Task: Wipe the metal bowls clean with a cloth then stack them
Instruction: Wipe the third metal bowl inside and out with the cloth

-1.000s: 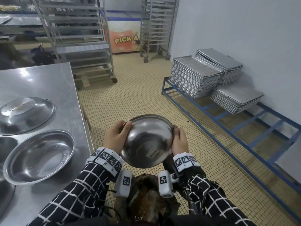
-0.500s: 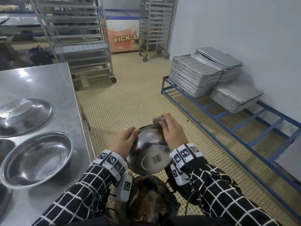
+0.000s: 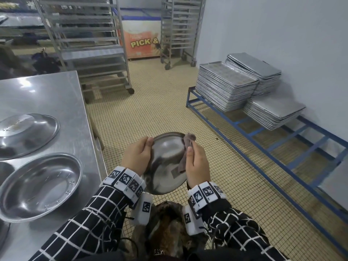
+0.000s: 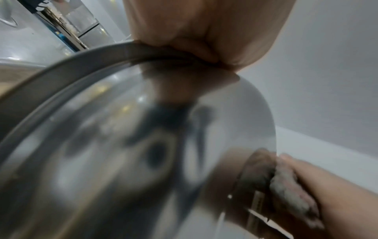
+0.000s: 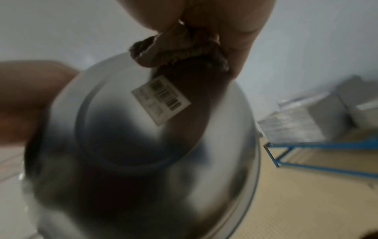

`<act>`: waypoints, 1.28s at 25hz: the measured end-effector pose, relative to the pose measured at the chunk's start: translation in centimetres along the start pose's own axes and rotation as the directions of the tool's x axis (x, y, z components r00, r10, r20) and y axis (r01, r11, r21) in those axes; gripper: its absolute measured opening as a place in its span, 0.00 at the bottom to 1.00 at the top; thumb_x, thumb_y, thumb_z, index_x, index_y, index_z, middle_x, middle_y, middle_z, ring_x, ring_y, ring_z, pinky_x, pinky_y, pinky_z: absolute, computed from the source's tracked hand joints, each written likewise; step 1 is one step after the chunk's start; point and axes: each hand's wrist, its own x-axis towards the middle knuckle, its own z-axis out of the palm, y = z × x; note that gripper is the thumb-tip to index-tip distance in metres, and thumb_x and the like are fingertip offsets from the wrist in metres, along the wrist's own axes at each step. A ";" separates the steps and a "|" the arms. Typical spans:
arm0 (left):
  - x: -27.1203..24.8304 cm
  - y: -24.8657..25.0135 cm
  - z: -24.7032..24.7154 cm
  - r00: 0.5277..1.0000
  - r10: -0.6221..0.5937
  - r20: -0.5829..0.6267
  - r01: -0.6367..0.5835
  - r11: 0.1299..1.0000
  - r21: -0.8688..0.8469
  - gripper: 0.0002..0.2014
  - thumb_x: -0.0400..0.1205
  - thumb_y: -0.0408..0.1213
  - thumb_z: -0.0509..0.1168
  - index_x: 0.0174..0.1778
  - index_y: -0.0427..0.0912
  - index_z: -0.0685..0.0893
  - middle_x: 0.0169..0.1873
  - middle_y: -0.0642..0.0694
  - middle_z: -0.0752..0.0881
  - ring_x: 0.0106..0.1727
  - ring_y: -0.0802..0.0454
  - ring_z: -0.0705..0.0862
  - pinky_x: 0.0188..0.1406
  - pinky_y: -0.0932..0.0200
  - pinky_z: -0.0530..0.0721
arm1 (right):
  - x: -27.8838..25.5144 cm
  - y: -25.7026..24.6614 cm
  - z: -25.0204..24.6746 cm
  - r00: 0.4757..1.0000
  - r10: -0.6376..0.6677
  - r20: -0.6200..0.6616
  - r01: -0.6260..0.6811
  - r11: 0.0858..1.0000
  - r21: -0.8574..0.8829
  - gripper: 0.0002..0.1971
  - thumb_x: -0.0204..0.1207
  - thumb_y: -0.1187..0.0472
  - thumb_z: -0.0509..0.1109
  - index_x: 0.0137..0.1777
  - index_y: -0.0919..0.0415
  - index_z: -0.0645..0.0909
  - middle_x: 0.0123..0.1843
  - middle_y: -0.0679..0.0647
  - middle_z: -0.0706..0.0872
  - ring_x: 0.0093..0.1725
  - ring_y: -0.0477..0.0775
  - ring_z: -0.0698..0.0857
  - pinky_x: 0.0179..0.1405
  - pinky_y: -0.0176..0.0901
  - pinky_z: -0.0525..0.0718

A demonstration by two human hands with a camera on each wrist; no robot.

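Note:
I hold a metal bowl (image 3: 165,162) above the floor, its underside with a barcode sticker (image 5: 160,103) turned toward me. My left hand (image 3: 138,157) grips the bowl's left rim (image 4: 81,61). My right hand (image 3: 195,164) pinches a brown-grey cloth (image 3: 186,147) against the bowl's right side; the cloth (image 5: 180,50) bunches between thumb and fingers. On the steel table (image 3: 47,95) to the left, one bowl (image 3: 37,185) sits upright and another (image 3: 24,134) lies upside down.
Edges of more bowls show at the table's left border (image 3: 3,168). Stacks of baking trays (image 3: 226,85) rest on a blue frame (image 3: 263,144) along the right wall. Wheeled tray racks (image 3: 90,44) and an orange chest freezer (image 3: 141,40) stand at the back. Tiled floor lies below.
The bowl was lowered and tilted. My right hand moved from the bowl's right rim over its top edge, then down the right side with the cloth; my left hand kept its grip.

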 end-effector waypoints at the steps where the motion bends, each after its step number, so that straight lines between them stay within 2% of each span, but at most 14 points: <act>1: 0.1 -0.1 -0.1 1.000 -0.003 -0.001 0.003 1.000 0.009 0.16 0.87 0.45 0.51 0.34 0.49 0.73 0.26 0.48 0.79 0.28 0.52 0.76 0.30 0.61 0.70 | -0.3 0.1 -0.1 1.000 -0.016 0.016 0.017 1.000 -0.018 0.23 0.86 0.51 0.51 0.78 0.58 0.67 0.73 0.54 0.74 0.71 0.48 0.75 0.59 0.28 0.74; 3: 0.3 -0.1 -0.1 1.000 -0.012 -0.008 0.012 1.000 0.003 0.17 0.88 0.44 0.52 0.32 0.49 0.72 0.26 0.48 0.78 0.28 0.51 0.76 0.29 0.62 0.69 | -1.1 -0.5 0.3 0.985 -0.162 0.057 0.167 0.980 -0.103 0.24 0.86 0.51 0.51 0.80 0.57 0.62 0.80 0.53 0.65 0.77 0.43 0.63 0.71 0.33 0.67; 6: 0.3 0.7 0.3 0.999 0.030 -0.020 -0.030 0.999 0.011 0.17 0.87 0.41 0.54 0.30 0.49 0.72 0.25 0.50 0.78 0.28 0.54 0.75 0.28 0.64 0.68 | -1.7 -1.9 2.1 0.919 -0.385 0.082 0.393 0.885 -0.249 0.25 0.86 0.50 0.48 0.80 0.58 0.63 0.82 0.54 0.63 0.82 0.54 0.57 0.79 0.57 0.64; 9: 0.3 1.5 0.7 0.998 0.058 -0.028 -0.058 0.998 -0.003 0.17 0.87 0.42 0.53 0.32 0.46 0.75 0.25 0.49 0.79 0.28 0.52 0.76 0.29 0.59 0.71 | -0.1 -3.0 2.7 0.927 -0.372 -0.047 0.342 0.891 -0.297 0.25 0.85 0.50 0.49 0.77 0.60 0.67 0.79 0.56 0.68 0.81 0.59 0.61 0.78 0.58 0.63; 11: 0.4 1.6 0.6 0.998 0.044 -0.043 -0.046 0.998 -0.046 0.17 0.87 0.44 0.53 0.32 0.48 0.74 0.25 0.50 0.78 0.27 0.53 0.75 0.29 0.58 0.70 | 1.1 -3.2 1.8 0.956 -0.242 -0.165 0.216 0.963 -0.162 0.24 0.85 0.50 0.49 0.76 0.59 0.68 0.77 0.55 0.71 0.77 0.55 0.68 0.74 0.52 0.70; 12: 0.4 1.4 0.4 0.998 0.039 -0.051 -0.041 0.997 -0.057 0.17 0.87 0.45 0.52 0.32 0.49 0.74 0.25 0.51 0.78 0.27 0.55 0.75 0.29 0.60 0.69 | 1.5 -3.0 1.2 0.974 -0.113 -0.195 0.109 0.994 -0.032 0.22 0.86 0.50 0.49 0.75 0.57 0.69 0.74 0.53 0.74 0.73 0.53 0.73 0.67 0.45 0.77; 14: 0.3 1.0 0.0 0.998 0.012 -0.058 -0.016 0.997 -0.071 0.16 0.87 0.46 0.52 0.36 0.48 0.76 0.28 0.50 0.80 0.30 0.56 0.76 0.29 0.65 0.69 | 2.0 -1.5 0.3 0.972 0.190 -0.141 -0.152 0.957 0.247 0.18 0.87 0.51 0.49 0.70 0.53 0.73 0.61 0.48 0.80 0.58 0.46 0.82 0.45 0.27 0.80; 15: 0.3 0.8 -0.2 0.998 -0.018 -0.058 0.012 0.996 -0.087 0.16 0.87 0.47 0.51 0.38 0.47 0.78 0.30 0.48 0.81 0.31 0.55 0.77 0.30 0.67 0.70 | 2.0 -0.5 -0.2 0.952 0.294 -0.084 -0.252 0.910 0.330 0.16 0.87 0.50 0.49 0.66 0.52 0.74 0.53 0.46 0.80 0.51 0.45 0.83 0.37 0.25 0.78; 17: 0.1 0.2 -0.4 0.995 -0.087 -0.050 0.078 0.984 -0.160 0.17 0.86 0.48 0.52 0.41 0.44 0.82 0.33 0.45 0.84 0.34 0.52 0.79 0.32 0.69 0.73 | 1.7 1.1 -1.0 0.925 0.379 0.038 -0.364 0.849 0.382 0.18 0.85 0.44 0.51 0.64 0.52 0.76 0.45 0.46 0.81 0.42 0.46 0.82 0.32 0.32 0.76; 19: -0.2 -0.6 -0.4 0.991 -0.126 -0.047 0.113 0.970 -0.216 0.16 0.86 0.47 0.54 0.42 0.45 0.82 0.34 0.45 0.84 0.36 0.50 0.81 0.35 0.67 0.74 | 1.5 1.7 -1.4 0.918 0.376 0.125 -0.395 0.843 0.365 0.19 0.84 0.40 0.52 0.58 0.52 0.76 0.46 0.48 0.84 0.42 0.48 0.84 0.34 0.36 0.76; 24: -1.0 -2.0 -0.1 0.993 -0.073 0.097 0.084 0.990 -0.114 0.08 0.85 0.47 0.57 0.47 0.51 0.79 0.39 0.54 0.84 0.41 0.58 0.83 0.37 0.68 0.74 | 2.3 1.2 -2.4 0.972 0.167 0.163 -0.194 0.968 0.163 0.13 0.85 0.47 0.55 0.54 0.54 0.77 0.43 0.49 0.84 0.42 0.49 0.84 0.35 0.34 0.77; 26: -1.1 -1.8 0.3 0.983 -0.041 0.180 0.057 0.995 -0.084 0.07 0.84 0.49 0.58 0.48 0.53 0.79 0.40 0.56 0.85 0.43 0.61 0.83 0.38 0.69 0.74 | 2.9 0.4 -2.6 0.962 0.027 0.273 -0.031 0.999 0.011 0.09 0.85 0.50 0.56 0.53 0.52 0.76 0.41 0.45 0.83 0.40 0.45 0.83 0.36 0.31 0.76; 29: -0.9 -1.2 0.9 0.971 -0.045 0.234 0.061 0.996 -0.059 0.11 0.85 0.49 0.57 0.43 0.51 0.82 0.36 0.53 0.86 0.40 0.55 0.83 0.37 0.67 0.73 | 3.6 -0.9 -2.2 0.917 -0.136 0.375 0.191 0.975 -0.114 0.08 0.85 0.54 0.58 0.55 0.56 0.76 0.42 0.43 0.79 0.41 0.41 0.78 0.40 0.30 0.72; 32: -1.0 -1.3 0.9 0.979 -0.099 0.181 0.119 0.987 -0.104 0.14 0.85 0.49 0.56 0.41 0.49 0.83 0.35 0.49 0.86 0.38 0.52 0.83 0.36 0.64 0.74 | 3.4 -1.5 -1.6 0.958 -0.219 0.186 0.233 0.971 -0.059 0.10 0.84 0.56 0.61 0.62 0.55 0.73 0.49 0.46 0.81 0.45 0.45 0.81 0.40 0.26 0.73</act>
